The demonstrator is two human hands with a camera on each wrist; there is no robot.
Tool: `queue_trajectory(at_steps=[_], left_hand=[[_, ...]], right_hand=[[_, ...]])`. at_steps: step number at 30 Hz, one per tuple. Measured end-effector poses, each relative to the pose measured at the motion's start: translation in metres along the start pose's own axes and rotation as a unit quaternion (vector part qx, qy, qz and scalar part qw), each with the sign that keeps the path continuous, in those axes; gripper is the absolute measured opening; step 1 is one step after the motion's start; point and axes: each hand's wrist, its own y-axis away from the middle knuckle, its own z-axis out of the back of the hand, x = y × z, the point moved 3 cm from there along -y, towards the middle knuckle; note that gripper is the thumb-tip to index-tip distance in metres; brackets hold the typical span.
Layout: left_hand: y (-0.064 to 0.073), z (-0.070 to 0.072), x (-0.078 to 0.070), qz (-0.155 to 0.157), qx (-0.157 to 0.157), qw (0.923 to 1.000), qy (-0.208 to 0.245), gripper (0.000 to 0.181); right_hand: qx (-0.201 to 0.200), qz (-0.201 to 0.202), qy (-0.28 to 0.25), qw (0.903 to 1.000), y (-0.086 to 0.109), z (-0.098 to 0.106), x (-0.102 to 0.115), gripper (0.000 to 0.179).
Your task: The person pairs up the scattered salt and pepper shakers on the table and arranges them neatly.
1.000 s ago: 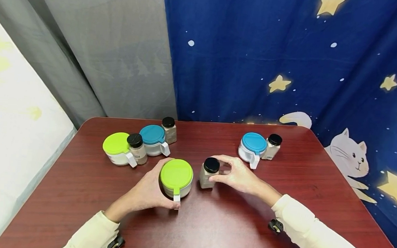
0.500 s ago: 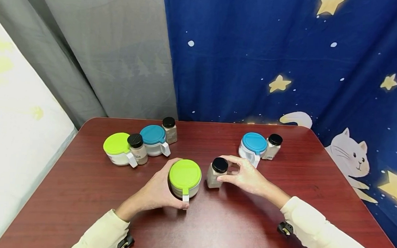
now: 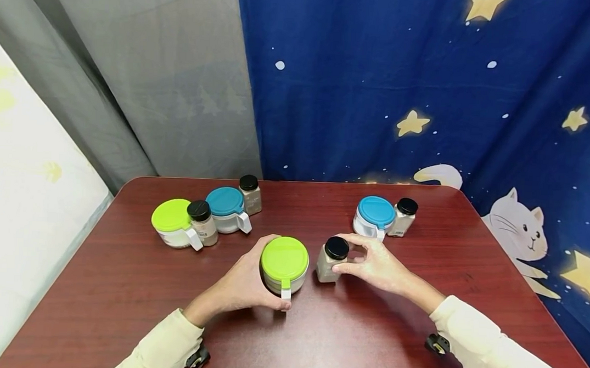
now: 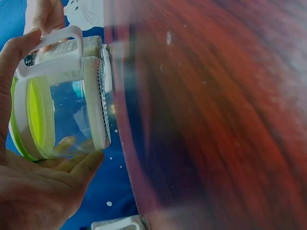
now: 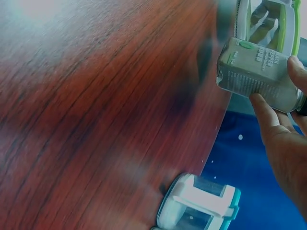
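My left hand (image 3: 243, 280) grips a seasoning jar (image 3: 285, 260) with a lime-green lid, its fingers round the side and the thumb at the white handle (image 4: 48, 66). The jar's clear body looks empty in the left wrist view. Just right of it, my right hand (image 3: 382, 269) pinches a square pepper bottle (image 3: 328, 269) with a black cap between thumb and fingers. Printed lettering shows on that bottle (image 5: 256, 72) in the right wrist view. Both containers are upright, a small gap apart, and seem slightly above the tabletop.
On the brown table (image 3: 97, 296), at back left, stand another green-lidded jar (image 3: 171, 222), a round black-capped bottle (image 3: 202, 224), a blue-lidded jar (image 3: 226, 208) and a square bottle (image 3: 251, 196). Back right holds a blue-lidded jar (image 3: 374, 215) beside a black-capped bottle (image 3: 404, 219). Curtains hang behind.
Both hands have moved to the right, carrying the green-lidded jar and the pepper bottle along together. The containers at the back stay where they were.
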Motion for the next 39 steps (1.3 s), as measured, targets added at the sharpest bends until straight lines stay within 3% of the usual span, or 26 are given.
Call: queue_trajectory(at_steps=[21,31,39], left_hand=[[-0.012,-0.020,-0.004,0.008,0.002,1.0000,0.000,0.117],[-0.018,-0.030,-0.006,0.004,0.008,0.9999,-0.009,0.118],[-0.026,-0.039,-0.011,-0.002,0.011,0.9998,-0.018,0.118]], right_hand=[[-0.021,0.021,0.025,0.9992,0.013,0.009,-0.005,0.048],[-0.033,0.007,0.023,0.9992,0.019,0.015,-0.006,0.050],[-0.034,0.027,0.009,0.9990,0.024,0.022,-0.010,0.048]])
